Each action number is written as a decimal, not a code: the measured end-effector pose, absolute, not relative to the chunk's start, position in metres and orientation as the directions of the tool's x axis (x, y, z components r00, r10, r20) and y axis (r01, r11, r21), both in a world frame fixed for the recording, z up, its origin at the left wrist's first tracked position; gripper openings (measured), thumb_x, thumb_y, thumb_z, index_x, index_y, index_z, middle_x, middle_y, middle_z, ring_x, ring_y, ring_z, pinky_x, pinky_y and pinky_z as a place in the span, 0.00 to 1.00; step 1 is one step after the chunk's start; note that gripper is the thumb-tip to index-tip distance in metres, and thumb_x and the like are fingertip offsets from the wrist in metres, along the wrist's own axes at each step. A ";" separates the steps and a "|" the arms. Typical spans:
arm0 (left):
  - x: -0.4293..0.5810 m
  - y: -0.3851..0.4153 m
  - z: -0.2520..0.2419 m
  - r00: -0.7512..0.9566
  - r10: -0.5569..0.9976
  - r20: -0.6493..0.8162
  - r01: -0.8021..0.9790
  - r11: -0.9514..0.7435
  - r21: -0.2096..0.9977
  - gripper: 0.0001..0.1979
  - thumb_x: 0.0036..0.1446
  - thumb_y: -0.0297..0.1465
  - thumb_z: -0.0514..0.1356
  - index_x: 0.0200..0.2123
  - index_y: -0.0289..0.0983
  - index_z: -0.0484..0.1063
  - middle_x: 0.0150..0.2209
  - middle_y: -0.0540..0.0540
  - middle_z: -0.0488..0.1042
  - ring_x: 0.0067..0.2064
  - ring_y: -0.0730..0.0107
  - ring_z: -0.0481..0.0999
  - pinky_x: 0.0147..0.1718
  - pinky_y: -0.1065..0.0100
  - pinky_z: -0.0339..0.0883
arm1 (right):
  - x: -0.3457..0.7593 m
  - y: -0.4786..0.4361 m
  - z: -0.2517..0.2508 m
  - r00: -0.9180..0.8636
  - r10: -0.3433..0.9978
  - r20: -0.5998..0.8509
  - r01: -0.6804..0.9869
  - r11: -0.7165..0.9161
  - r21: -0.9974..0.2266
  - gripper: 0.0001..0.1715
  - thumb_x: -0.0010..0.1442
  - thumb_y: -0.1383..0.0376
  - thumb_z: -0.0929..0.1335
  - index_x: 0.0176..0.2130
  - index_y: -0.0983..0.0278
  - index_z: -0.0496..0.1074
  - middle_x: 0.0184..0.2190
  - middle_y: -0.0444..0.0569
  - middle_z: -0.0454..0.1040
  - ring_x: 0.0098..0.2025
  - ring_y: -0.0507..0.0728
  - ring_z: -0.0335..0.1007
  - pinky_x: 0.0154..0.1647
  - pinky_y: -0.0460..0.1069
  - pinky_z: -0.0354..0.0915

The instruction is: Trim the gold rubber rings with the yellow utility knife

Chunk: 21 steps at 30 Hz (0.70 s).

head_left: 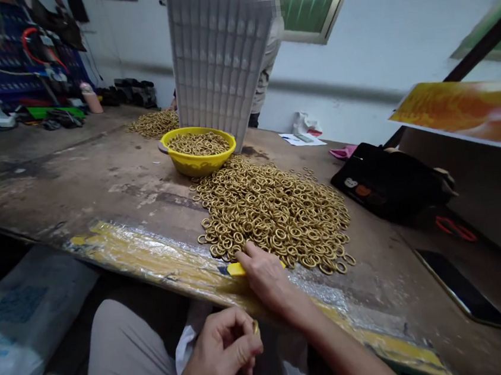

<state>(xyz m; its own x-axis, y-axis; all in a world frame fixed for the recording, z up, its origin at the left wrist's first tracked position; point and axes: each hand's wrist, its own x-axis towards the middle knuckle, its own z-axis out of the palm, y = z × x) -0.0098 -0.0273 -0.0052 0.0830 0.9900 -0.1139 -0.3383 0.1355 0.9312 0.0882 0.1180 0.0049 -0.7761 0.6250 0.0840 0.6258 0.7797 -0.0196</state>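
Observation:
A wide pile of brass-coloured rings (275,209) lies near the table's front edge. My right hand (266,275) rests at the pile's near side, fingers bent over a yellow tool (236,269) with a dark tip pointing left; the hand covers its middle. Lower down, in front of the table edge and above my lap, my left hand (227,348) is closed, with a brass ring (256,328) partly showing between thumb and fingers. Behind the pile stands a yellow basin (198,163) full of similar rings.
A person (266,60) stands behind a tall grey ridged panel (219,59) across the table (74,176). A second ring pile (153,124) lies back left. To the right are a black bag (384,182), red scissors handles (455,230) and a dark phone (462,284). Yellow tape (150,254) covers the front edge.

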 end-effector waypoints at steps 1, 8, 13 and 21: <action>-0.012 -0.028 -0.010 0.080 0.987 -0.138 -0.424 0.160 0.892 0.14 0.55 0.38 0.64 0.29 0.36 0.63 0.26 0.49 0.68 0.23 0.75 0.65 0.22 0.72 0.61 | 0.084 0.121 0.003 -0.785 0.616 0.065 0.617 0.787 0.005 0.09 0.64 0.73 0.61 0.38 0.63 0.69 0.36 0.49 0.68 0.30 0.52 0.65 0.28 0.47 0.52; -0.025 -0.019 -0.029 0.077 0.956 -0.284 -0.725 0.249 0.642 0.15 0.54 0.39 0.63 0.38 0.35 0.67 0.29 0.47 0.70 0.22 0.76 0.67 0.14 0.79 0.57 | 0.096 0.137 0.004 -0.742 0.663 0.100 0.649 0.748 -0.141 0.11 0.60 0.75 0.63 0.39 0.64 0.72 0.36 0.48 0.69 0.32 0.52 0.65 0.31 0.45 0.55; -0.028 -0.001 -0.026 -0.075 0.926 -0.369 -0.579 0.260 0.772 0.20 0.52 0.45 0.64 0.28 0.34 0.65 0.18 0.55 0.62 0.16 0.82 0.57 0.11 0.82 0.44 | 0.121 0.141 0.018 -0.674 0.693 0.257 0.522 0.693 -0.497 0.09 0.62 0.70 0.63 0.37 0.65 0.73 0.33 0.48 0.69 0.34 0.53 0.65 0.35 0.46 0.58; -0.024 0.015 -0.004 -0.054 0.968 -0.246 -0.451 0.196 0.871 0.19 0.55 0.43 0.62 0.41 0.35 0.67 0.22 0.51 0.73 0.15 0.81 0.62 0.11 0.81 0.48 | 0.134 0.108 0.038 -0.761 0.631 0.151 0.312 0.561 -0.767 0.12 0.65 0.63 0.63 0.35 0.63 0.75 0.31 0.46 0.70 0.34 0.52 0.66 0.36 0.46 0.60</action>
